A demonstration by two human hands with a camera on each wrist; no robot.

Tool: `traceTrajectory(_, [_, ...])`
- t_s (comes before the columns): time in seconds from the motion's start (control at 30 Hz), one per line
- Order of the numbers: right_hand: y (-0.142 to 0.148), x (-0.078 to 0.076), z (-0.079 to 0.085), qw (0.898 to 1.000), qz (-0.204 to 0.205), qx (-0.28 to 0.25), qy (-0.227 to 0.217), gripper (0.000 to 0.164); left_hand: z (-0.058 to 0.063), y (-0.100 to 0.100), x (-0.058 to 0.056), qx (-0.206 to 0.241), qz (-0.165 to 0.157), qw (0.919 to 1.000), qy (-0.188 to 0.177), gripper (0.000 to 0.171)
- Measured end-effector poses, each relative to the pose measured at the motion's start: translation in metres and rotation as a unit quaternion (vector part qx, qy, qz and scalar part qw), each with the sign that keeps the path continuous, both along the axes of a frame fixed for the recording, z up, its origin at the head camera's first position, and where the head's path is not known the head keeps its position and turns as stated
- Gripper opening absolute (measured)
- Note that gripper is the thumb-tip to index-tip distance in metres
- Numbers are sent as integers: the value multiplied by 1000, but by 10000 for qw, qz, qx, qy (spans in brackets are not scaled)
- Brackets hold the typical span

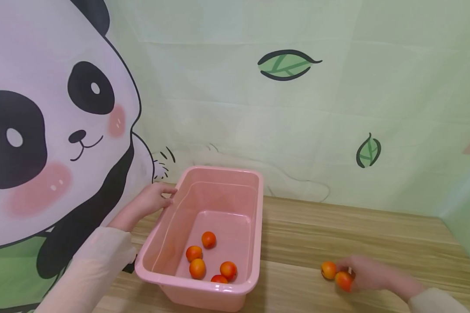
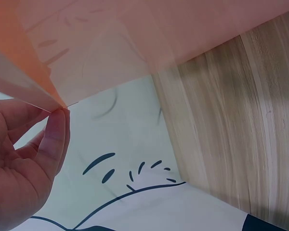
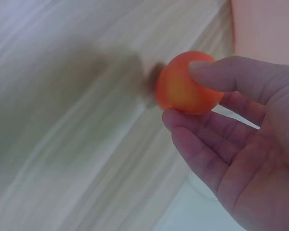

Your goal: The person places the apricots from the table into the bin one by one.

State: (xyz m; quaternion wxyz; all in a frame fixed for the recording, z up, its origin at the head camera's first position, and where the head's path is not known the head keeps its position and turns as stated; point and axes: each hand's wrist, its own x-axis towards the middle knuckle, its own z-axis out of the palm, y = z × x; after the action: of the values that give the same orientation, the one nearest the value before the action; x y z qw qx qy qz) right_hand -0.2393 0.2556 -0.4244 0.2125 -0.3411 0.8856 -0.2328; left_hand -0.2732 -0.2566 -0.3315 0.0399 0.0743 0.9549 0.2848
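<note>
A pink plastic basin (image 1: 254,243) stands on the wooden table, with several small orange-red tomatoes (image 1: 197,268) lying on its floor. My left hand (image 1: 156,198) is at the basin's left side; in the left wrist view, thumb and fingers pinch the rim (image 2: 58,107). To the right of the basin, my right hand (image 1: 366,273) holds a tomato (image 3: 190,91) between thumb and fingers. Another tomato (image 1: 329,270) is right beside the held one, mostly hidden behind it in the right wrist view.
Wood-grain table surface (image 1: 297,243) spreads between the basin and my right hand. Behind it hangs a pale green cloth (image 1: 227,87) printed with leaves and a large panda (image 1: 55,143) on the left. A small black object (image 1: 130,265) shows beneath my left sleeve.
</note>
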Motion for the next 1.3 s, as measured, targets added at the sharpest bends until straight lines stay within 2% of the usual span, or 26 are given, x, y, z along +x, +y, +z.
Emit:
traceTrajectory(0.1, [-8, -1, 8, 9999, 15, -45, -107, 37, 0, 0, 0, 4, 12, 10000, -35, 35])
traceTrajectory(0.3, [-29, -6, 34, 9998, 170, -24, 114, 32, -1, -1, -1, -13, -11, 10000, -27, 35])
traceTrajectory(0.43, [-43, -11, 51, 9999, 68, 118, 8, 32, -1, -2, 0, 7, -3, 10000, -54, 36])
traceTrajectory(0.67, [-64, -19, 73, 9968, 233, 301, 707, 30, 0, -1, 0, 21, 25, 10000, -63, 36])
traceTrajectory(0.77, [-73, -20, 83, 9962, 190, 435, 729, 30, -1, -2, -1, 5, 15, 10000, -43, 36])
traceTrajectory(1.0, [-90, -25, 103, 9919, 468, 481, 1078, 30, -1, -2, -1, 21, 36, 10000, -50, 36])
traceTrajectory(1.3, [-114, -31, 125, 9855, 646, 790, 1358, 27, 0, -3, -1, 1, 3, 10000, -43, 35])
